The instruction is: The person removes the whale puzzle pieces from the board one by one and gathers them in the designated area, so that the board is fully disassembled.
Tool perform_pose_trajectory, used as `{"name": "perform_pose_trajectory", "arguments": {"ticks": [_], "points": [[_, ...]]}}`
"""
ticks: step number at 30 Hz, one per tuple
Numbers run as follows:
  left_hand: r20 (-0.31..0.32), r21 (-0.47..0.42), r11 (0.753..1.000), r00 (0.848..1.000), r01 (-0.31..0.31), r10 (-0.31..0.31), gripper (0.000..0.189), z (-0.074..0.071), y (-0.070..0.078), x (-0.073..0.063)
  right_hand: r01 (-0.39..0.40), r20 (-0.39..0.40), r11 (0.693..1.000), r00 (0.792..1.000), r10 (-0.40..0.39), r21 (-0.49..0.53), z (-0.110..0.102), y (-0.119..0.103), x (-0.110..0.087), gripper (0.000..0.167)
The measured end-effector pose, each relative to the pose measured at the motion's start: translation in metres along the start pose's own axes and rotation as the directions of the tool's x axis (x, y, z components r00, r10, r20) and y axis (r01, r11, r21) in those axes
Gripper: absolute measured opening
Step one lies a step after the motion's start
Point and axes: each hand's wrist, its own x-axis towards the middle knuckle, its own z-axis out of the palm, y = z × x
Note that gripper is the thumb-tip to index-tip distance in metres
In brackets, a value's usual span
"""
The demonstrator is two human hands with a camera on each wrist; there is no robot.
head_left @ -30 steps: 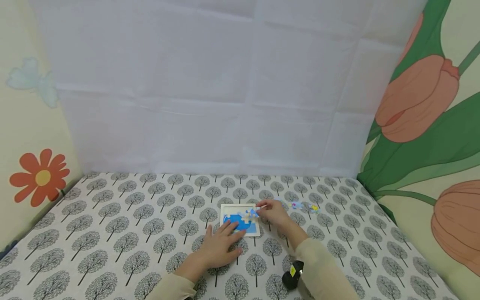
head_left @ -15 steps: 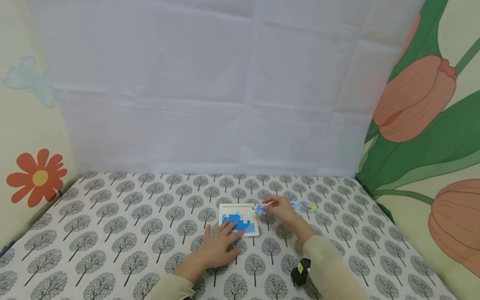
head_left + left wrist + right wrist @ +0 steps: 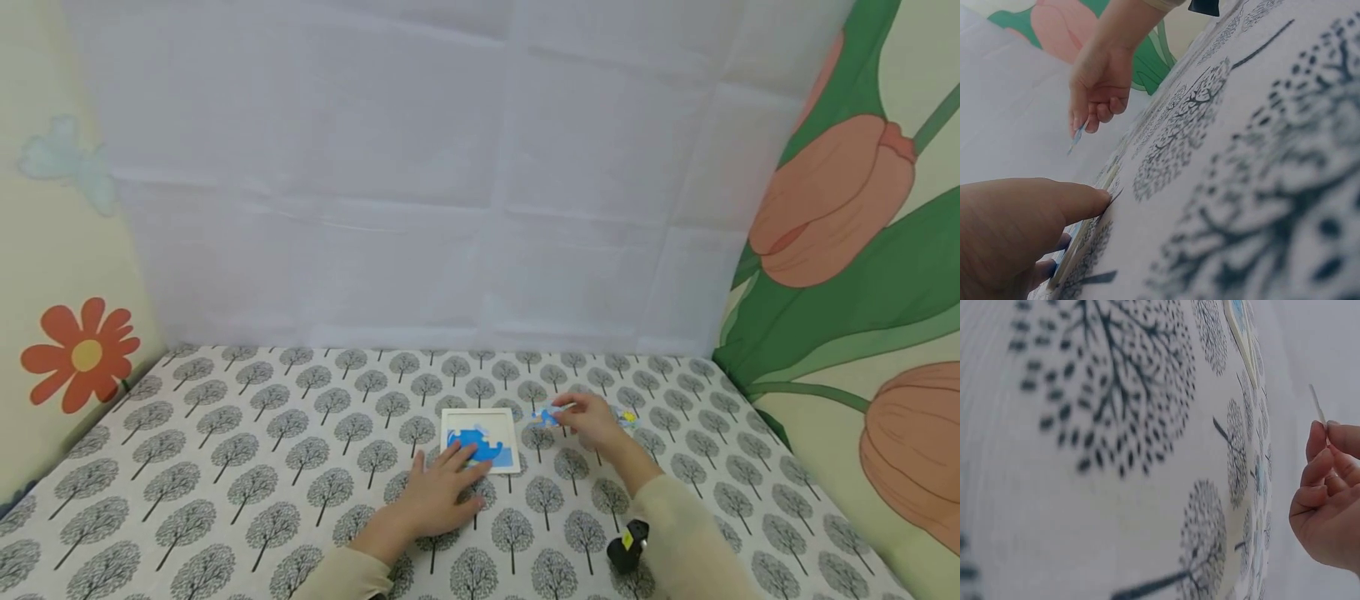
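A small white-rimmed puzzle tray [image 3: 480, 419] lies on the tree-print cloth, with blue whale-like picture pieces [image 3: 480, 446] in its lower part and bare board above. My left hand [image 3: 438, 498] rests with fingers spread over the tray's lower left; its fingertips overlap the blue picture. To the right of the tray, my right hand [image 3: 596, 423] pinches a blue jigsaw puzzle piece [image 3: 545, 417] between thumb and fingers. In the left wrist view this piece [image 3: 1074, 142] is held up off the cloth, and the right wrist view shows its thin edge [image 3: 1316, 403].
A loose puzzle piece with yellow on it [image 3: 628, 417] lies just beyond my right hand, which partly covers that area. A black wrist device [image 3: 627, 546] sits at my right sleeve. A white sheet [image 3: 420, 208] hangs behind the table [image 3: 247, 467], between painted walls.
My right hand has drawn the blue puzzle piece away from the tray's upper right side, moving rightward over the cloth. My left hand has stayed in place on the tray.
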Motion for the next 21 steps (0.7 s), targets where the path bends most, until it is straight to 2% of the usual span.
{"name": "perform_pose_trajectory", "arguments": {"ticks": [5,11,21], "points": [[-0.001,-0.001,1.0,1.0,-0.001,0.001,0.047,0.0,0.0,0.0,-0.008,-0.023,1.0,1.0,0.007,-0.011,-0.013,0.002,-0.002,0.018],[0.01,-0.01,1.0,1.0,0.001,0.0,0.047,0.0,0.0,0.001,-0.009,-0.032,0.996,0.999,0.006,-0.085,-0.033,0.002,-0.006,0.024],[0.002,-0.022,1.0,1.0,-0.005,0.005,0.048,0.001,-0.002,0.0,0.01,-0.066,0.999,0.998,-0.012,-0.039,-0.058,0.012,-0.012,0.025]]}}
